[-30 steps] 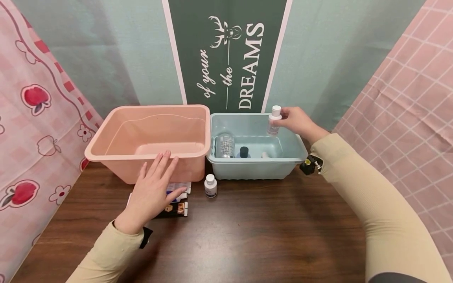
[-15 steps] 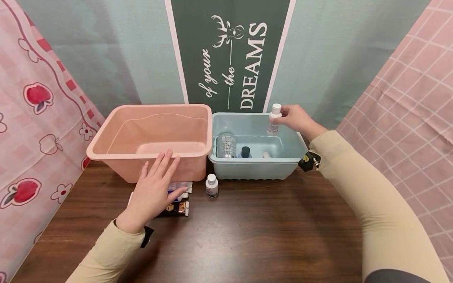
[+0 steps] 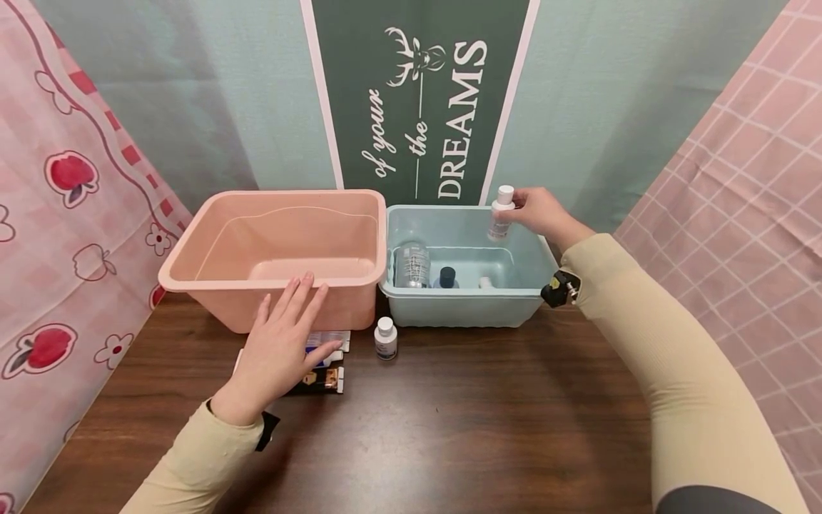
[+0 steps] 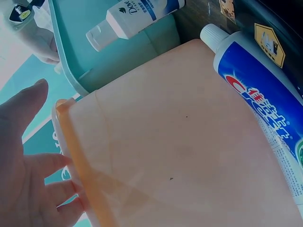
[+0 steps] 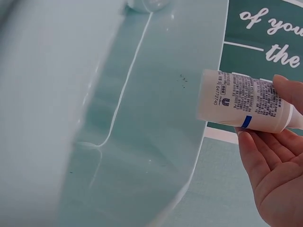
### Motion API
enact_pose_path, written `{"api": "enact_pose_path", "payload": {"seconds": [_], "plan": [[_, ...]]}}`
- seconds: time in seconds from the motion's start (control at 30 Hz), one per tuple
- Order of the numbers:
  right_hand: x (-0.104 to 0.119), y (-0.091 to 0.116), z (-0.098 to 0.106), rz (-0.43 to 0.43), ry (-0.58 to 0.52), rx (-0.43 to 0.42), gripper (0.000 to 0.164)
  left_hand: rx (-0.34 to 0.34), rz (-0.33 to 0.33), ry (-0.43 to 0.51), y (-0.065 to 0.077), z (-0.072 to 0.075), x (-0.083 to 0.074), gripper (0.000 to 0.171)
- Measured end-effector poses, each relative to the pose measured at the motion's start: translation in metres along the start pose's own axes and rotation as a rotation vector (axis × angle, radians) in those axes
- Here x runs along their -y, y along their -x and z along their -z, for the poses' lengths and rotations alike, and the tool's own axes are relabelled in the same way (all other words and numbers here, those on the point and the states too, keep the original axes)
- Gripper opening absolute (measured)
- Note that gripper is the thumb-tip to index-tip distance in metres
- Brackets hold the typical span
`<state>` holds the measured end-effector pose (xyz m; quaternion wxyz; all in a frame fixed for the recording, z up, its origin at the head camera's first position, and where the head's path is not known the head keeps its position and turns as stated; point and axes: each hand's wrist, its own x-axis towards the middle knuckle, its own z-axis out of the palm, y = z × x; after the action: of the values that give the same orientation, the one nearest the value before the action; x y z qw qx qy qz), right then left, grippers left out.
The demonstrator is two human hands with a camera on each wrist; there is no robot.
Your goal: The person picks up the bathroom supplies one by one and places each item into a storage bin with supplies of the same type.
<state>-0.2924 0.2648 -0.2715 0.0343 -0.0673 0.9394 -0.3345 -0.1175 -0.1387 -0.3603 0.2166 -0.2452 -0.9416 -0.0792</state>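
Observation:
My right hand (image 3: pixel 544 214) pinches a small white bottle (image 3: pixel 501 220) between thumb and fingers, upright above the back right part of the light blue bin (image 3: pixel 462 313). Fine print and a blue stripe show on this bottle in the right wrist view. At the front of the peach bin (image 3: pixel 272 285), my left hand (image 3: pixel 276 350) has its fingers straight, the tips at the rim. Below that hand lie a Crest toothpaste tube (image 4: pixel 265 99) and a black package (image 3: pixel 315 380), both partly hidden by it in the head view. Another white bottle, labelled Dove (image 3: pixel 386 341), stands on the table beside them.
Inside the blue bin are a clear bottle (image 3: pixel 412 265) lying on its side, a dark-capped bottle (image 3: pixel 447 277) and a small white item (image 3: pixel 485 283) mostly behind the front wall. The bins stand side by side on a dark wooden table (image 3: pixel 449 442), with curtains behind and beside.
The white bottle in my right hand has risen very slightly. My left hand keeps its place at the peach bin; the head view has shifted a little.

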Motion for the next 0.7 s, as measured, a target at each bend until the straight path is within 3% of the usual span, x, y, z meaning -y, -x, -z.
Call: {"api": "enact_pose_path", "payload": {"seconds": [0.7], "plan": [[-0.002, -0.015, 0.002, -0.039, -0.008, 0.016, 0.048, -0.013, -0.013, -0.012, 0.0, 0.0, 0.0, 0.082]]}}
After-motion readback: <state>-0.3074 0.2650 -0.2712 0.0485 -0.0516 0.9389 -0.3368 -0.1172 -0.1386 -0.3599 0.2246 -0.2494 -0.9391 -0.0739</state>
